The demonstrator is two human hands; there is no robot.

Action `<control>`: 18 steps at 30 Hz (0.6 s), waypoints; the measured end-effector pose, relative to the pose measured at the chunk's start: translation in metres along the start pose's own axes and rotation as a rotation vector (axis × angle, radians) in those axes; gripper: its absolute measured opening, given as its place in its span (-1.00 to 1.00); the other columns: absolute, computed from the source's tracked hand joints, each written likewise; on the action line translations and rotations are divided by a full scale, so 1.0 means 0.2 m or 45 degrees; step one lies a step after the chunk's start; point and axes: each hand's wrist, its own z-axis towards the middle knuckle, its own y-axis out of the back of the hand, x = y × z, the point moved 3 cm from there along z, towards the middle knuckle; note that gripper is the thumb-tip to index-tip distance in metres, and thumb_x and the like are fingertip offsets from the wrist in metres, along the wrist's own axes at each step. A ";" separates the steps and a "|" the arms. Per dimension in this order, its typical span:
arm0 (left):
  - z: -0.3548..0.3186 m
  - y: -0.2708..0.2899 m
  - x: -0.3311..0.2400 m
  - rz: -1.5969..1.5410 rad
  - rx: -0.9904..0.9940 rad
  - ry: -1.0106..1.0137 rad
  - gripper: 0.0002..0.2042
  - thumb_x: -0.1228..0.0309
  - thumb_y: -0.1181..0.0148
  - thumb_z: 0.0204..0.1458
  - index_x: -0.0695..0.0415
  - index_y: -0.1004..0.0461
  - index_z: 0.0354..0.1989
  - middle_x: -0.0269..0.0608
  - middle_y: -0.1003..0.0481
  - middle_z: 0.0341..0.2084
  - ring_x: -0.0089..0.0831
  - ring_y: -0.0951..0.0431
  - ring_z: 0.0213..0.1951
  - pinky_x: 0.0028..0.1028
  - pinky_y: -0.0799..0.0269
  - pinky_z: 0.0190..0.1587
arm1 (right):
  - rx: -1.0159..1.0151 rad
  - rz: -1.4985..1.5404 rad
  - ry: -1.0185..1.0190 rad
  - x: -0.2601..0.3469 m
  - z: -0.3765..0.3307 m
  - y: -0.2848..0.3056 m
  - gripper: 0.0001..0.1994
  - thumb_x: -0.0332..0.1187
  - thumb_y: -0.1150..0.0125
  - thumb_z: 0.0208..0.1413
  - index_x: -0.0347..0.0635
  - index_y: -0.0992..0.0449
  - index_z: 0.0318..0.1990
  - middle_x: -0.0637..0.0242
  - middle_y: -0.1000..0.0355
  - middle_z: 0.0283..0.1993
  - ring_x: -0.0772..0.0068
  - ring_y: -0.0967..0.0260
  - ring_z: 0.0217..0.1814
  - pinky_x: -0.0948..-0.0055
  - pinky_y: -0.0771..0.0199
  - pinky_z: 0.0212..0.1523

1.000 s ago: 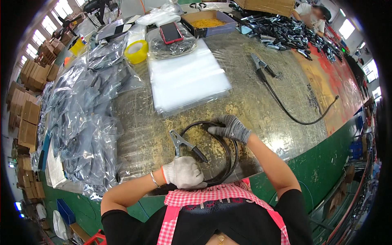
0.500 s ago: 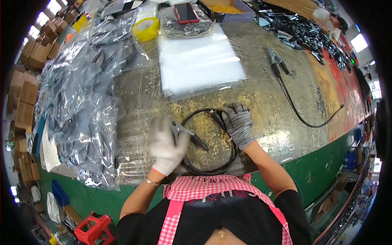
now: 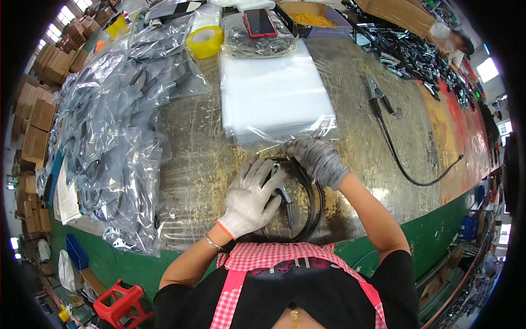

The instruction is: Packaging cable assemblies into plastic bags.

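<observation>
A coiled black cable with a metal clamp (image 3: 296, 205) lies on the table right in front of me. My left hand (image 3: 249, 197), in a white glove, lies over the clamp end of the coil with its fingers spread. Wearing a grey glove, my right hand (image 3: 318, 159) grips the far side of the coil next to the near edge of a stack of clear plastic bags (image 3: 274, 96). Part of the coil is hidden under both hands.
A heap of bagged cables (image 3: 109, 126) fills the left of the table. Another clamp cable (image 3: 394, 137) lies loose at the right. A yellow tape roll (image 3: 205, 41), a phone (image 3: 260, 22) and a box of small yellow parts (image 3: 315, 19) stand at the back.
The view has shifted closer to the stack of bags. My left hand has come forward onto the clamp, and my right hand has moved with the coil up to the stack's near edge.
</observation>
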 end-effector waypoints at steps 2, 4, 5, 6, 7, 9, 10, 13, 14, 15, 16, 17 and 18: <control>0.00 0.00 0.01 -0.027 -0.012 -0.009 -0.55 0.33 -0.17 -0.19 0.14 -0.37 -0.04 0.07 -0.29 0.00 0.05 -0.23 0.12 -0.03 -0.05 0.22 | -0.249 -0.001 -0.165 -0.01 0.04 0.03 -0.64 -0.16 -0.04 0.09 0.00 -0.39 0.04 0.28 -0.37 -0.06 0.31 -0.28 0.04 0.25 -0.26 0.07; 0.01 0.00 0.00 -0.048 -0.014 -0.020 -0.56 0.33 -0.17 -0.18 0.15 -0.37 -0.04 0.07 -0.31 -0.01 0.04 -0.26 0.10 -0.07 -0.08 0.21 | -0.355 0.099 -0.245 -0.08 0.15 -0.02 -0.71 -0.18 -0.06 0.06 -0.03 -0.43 -0.08 0.25 -0.39 -0.11 0.27 -0.32 -0.02 0.24 -0.30 0.01; 0.01 0.01 0.00 -0.052 -0.011 -0.020 -0.56 0.33 -0.16 -0.16 0.15 -0.38 -0.03 0.07 -0.33 -0.02 0.02 -0.29 0.08 -0.10 -0.12 0.20 | -0.409 0.156 -0.283 -0.09 0.19 -0.07 -0.75 -0.20 -0.07 0.04 -0.04 -0.46 -0.14 0.23 -0.40 -0.14 0.25 -0.34 -0.05 0.24 -0.32 -0.01; 0.03 0.02 0.01 -0.048 -0.021 -0.029 -0.56 0.33 -0.16 -0.14 0.15 -0.38 -0.02 0.07 -0.34 -0.03 0.00 -0.32 0.07 -0.13 -0.15 0.19 | -0.746 0.337 -0.269 -0.08 0.21 -0.08 -0.89 -0.36 -0.13 -0.02 -0.16 -0.45 -0.34 0.19 -0.40 -0.32 0.10 -0.36 -0.24 0.23 -0.35 -0.15; 0.05 0.03 0.03 -0.138 -0.058 0.098 -0.57 0.34 -0.15 -0.12 0.15 -0.37 -0.01 0.06 -0.37 -0.07 -0.04 -0.37 0.02 -0.19 -0.21 0.15 | -0.775 0.399 -0.275 -0.09 0.22 -0.12 -0.90 -0.38 -0.12 -0.02 -0.16 -0.45 -0.34 0.18 -0.39 -0.33 0.09 -0.36 -0.26 0.23 -0.36 -0.18; 0.03 0.01 0.06 -0.324 -0.147 0.369 -0.58 0.36 -0.14 -0.08 0.15 -0.37 0.02 0.04 -0.43 -0.13 -0.11 -0.45 -0.06 -0.30 -0.32 0.08 | -0.819 0.513 -0.269 -0.10 0.21 -0.14 -0.92 -0.41 -0.10 -0.01 -0.17 -0.44 -0.35 0.15 -0.39 -0.36 0.06 -0.36 -0.30 0.22 -0.38 -0.25; 0.00 -0.03 0.11 -0.316 -0.275 0.555 -0.52 0.35 -0.15 -0.03 0.18 -0.29 0.11 -0.03 -0.50 -0.22 -0.30 -0.53 -0.17 -0.48 -0.41 -0.07 | -0.947 0.556 -0.245 -0.10 0.21 -0.14 -0.94 -0.45 -0.07 -0.01 -0.19 -0.41 -0.37 0.15 -0.38 -0.40 0.03 -0.36 -0.36 0.20 -0.39 -0.33; 0.13 -0.04 0.13 -0.846 -0.278 1.046 -0.39 0.16 -0.17 -0.07 0.19 -0.22 0.15 -0.01 -0.47 -0.12 -0.24 -0.51 -0.10 -0.36 -0.37 -0.06 | -1.012 0.615 -0.311 -0.12 0.20 -0.18 -0.93 -0.46 -0.08 -0.02 -0.21 -0.40 -0.36 0.13 -0.36 -0.41 0.01 -0.36 -0.36 0.17 -0.37 -0.33; 0.16 -0.08 0.16 -0.819 -0.313 1.016 -0.30 0.10 -0.19 -0.08 0.22 -0.14 0.20 -0.04 -0.52 -0.20 -0.25 -0.54 -0.17 -0.39 -0.38 -0.09 | -0.964 0.609 -0.319 -0.12 0.20 -0.18 -0.91 -0.42 -0.07 -0.01 -0.18 -0.41 -0.34 0.14 -0.37 -0.37 0.02 -0.37 -0.33 0.16 -0.38 -0.30; 0.20 -0.12 0.18 -0.710 -0.370 0.953 -0.29 0.07 -0.20 -0.09 0.23 -0.15 0.19 -0.05 -0.53 -0.23 -0.25 -0.55 -0.19 -0.39 -0.39 -0.10 | -0.920 0.603 -0.328 -0.11 0.20 -0.17 -0.89 -0.39 -0.07 -0.01 -0.16 -0.42 -0.32 0.15 -0.38 -0.34 0.02 -0.38 -0.30 0.15 -0.39 -0.27; 0.24 -0.16 0.19 -0.601 -0.424 0.889 -0.28 0.05 -0.20 -0.10 0.24 -0.17 0.18 -0.06 -0.54 -0.26 -0.25 -0.56 -0.22 -0.40 -0.39 -0.11 | -0.876 0.597 -0.337 -0.11 0.20 -0.17 -0.87 -0.36 -0.07 0.00 -0.14 -0.43 -0.30 0.17 -0.39 -0.30 0.03 -0.40 -0.27 0.14 -0.40 -0.25; 0.29 -0.17 0.21 -0.496 -0.476 0.814 -0.27 0.02 -0.21 -0.11 0.25 -0.18 0.17 -0.08 -0.55 -0.29 -0.25 -0.57 -0.24 -0.41 -0.40 -0.12 | -0.937 0.554 -0.298 -0.12 0.19 -0.17 -0.88 -0.35 -0.06 0.02 -0.14 -0.43 -0.30 0.16 -0.39 -0.32 0.03 -0.39 -0.30 0.15 -0.40 -0.27; 0.32 -0.20 0.24 -0.678 -0.470 0.910 -0.36 0.03 -0.22 -0.08 0.29 -0.30 0.05 -0.13 -0.56 -0.37 -0.32 -0.57 -0.39 -0.43 -0.43 -0.27 | -0.997 0.509 -0.259 -0.13 0.20 -0.19 -0.89 -0.35 -0.06 0.04 -0.15 -0.42 -0.31 0.16 -0.39 -0.34 0.04 -0.39 -0.33 0.17 -0.41 -0.29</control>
